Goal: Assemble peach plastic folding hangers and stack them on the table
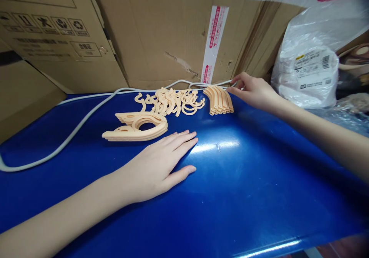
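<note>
My left hand (157,166) lies flat on the blue table (236,181), fingers stretched out, holding nothing. Just beyond its fingertips sits a stack of peach plastic hanger bodies (138,127). Further back lies a heap of several peach hooks (170,101). My right hand (253,91) reaches to the table's far edge, its fingertips touching the right end of a row of curved peach arm pieces (219,100). Its fingers are bent; whether they pinch a piece is unclear.
Large cardboard boxes (161,35) stand as a wall behind the table. A grey-white cable (83,119) runs along the back and off the left. A white plastic bag with labels (308,70) sits at the right.
</note>
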Motion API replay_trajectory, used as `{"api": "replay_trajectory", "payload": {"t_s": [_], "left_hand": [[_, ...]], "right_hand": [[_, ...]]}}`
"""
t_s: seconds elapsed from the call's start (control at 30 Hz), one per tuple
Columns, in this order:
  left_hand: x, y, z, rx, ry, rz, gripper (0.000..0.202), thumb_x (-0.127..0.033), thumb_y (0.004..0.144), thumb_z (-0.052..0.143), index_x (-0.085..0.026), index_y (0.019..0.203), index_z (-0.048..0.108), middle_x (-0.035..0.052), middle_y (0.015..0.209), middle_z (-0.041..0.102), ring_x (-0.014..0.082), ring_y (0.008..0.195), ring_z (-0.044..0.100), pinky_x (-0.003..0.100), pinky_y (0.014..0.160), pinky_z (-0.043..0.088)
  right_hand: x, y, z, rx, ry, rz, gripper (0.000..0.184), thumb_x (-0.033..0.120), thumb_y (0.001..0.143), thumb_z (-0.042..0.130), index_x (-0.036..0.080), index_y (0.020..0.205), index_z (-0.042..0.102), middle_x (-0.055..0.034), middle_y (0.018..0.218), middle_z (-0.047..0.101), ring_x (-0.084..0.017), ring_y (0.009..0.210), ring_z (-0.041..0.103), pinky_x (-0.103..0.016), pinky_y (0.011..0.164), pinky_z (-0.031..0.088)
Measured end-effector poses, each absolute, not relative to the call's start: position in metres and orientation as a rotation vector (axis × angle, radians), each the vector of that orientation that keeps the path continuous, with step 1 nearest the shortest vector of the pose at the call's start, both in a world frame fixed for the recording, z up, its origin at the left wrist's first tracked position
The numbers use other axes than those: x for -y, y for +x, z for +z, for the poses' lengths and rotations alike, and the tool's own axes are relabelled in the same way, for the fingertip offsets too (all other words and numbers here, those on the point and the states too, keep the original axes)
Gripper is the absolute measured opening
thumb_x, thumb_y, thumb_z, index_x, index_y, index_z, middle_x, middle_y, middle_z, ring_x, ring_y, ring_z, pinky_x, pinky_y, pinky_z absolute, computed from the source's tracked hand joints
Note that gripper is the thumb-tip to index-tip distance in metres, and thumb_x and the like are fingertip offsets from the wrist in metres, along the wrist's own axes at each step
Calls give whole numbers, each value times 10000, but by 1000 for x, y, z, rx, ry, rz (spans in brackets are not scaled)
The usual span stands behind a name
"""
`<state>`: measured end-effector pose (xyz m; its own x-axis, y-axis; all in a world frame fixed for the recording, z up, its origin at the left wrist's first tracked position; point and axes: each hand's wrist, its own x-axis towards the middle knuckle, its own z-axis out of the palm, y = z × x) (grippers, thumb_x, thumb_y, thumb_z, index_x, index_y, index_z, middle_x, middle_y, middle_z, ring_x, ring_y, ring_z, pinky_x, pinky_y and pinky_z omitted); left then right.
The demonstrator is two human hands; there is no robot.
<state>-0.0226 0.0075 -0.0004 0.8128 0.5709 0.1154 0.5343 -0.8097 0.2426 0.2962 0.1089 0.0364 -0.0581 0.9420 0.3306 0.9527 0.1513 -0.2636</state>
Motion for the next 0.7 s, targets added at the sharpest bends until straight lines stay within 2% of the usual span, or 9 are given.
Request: {"api": "replay_trajectory", "payload": {"t_s": [0.2,0.33,0.4,0.57,0.7], "left_hand": [[-8,-23,-1,-865,2806,236,566,-458,1010,423,-154,1487,401,115,1567,379,281,1452,353,507,1187,334],[-9,-23,-1,-864,2816,229,566,-462,1015,407,-157,1491,393,108,1574,369,273,1455,349,505,1187,332],[-9,-23,-1,-864,2814,235,564,-463,1014,407,-157,1489,398,109,1571,374,275,1455,350,508,1186,333],[-8,-23,-1,-863,2803,246,563,-461,1010,419,-158,1485,406,114,1566,382,283,1452,354,510,1185,336],[-8,-24,-1,-863,2793,272,552,-449,1004,442,-169,1479,417,112,1556,402,283,1444,369,499,1184,343]], "right_hand": [[-131,295,29,2026,-2135,23,751,757,853,411,145,1260,566,-173,988,718,-368,902,663,-460,764,476],[-134,290,29,2052,-2155,10,876,843,782,417,133,1274,566,-214,1073,703,-391,958,658,-466,766,480],[-136,289,29,2071,-2146,-3,857,825,782,444,132,1270,576,-208,1060,708,-387,960,658,-463,769,483],[-143,291,30,2080,-2142,-15,641,651,845,499,154,1235,609,-155,997,728,-354,956,666,-443,792,486],[-147,293,30,2083,-2138,-5,663,676,817,526,150,1207,630,-147,974,737,-350,940,675,-435,789,491]]}}
